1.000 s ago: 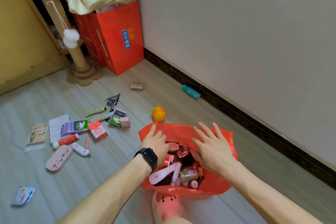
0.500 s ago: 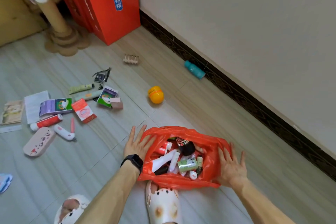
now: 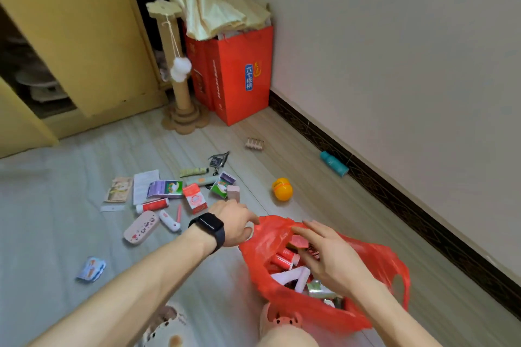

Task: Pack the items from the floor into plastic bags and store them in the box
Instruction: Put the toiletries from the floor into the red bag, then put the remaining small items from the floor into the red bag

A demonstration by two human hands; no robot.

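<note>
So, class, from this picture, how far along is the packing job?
Done: several tubes already sit in the red plastic bag. In hand: the left hand pinches the bag's rim while the open right hand reaches over its mouth. Left: the pile of packets, pink case, orange ball and teal bottle lie on the floor, and the bag is not boxed.

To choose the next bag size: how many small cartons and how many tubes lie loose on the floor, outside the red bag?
Cartons: 4 (purple carton, red-white carton, green-white carton, pink carton)
Tubes: 3 (pale green tube, grey-green tube, red-white tube)
Total outside the red bag: 7
</note>
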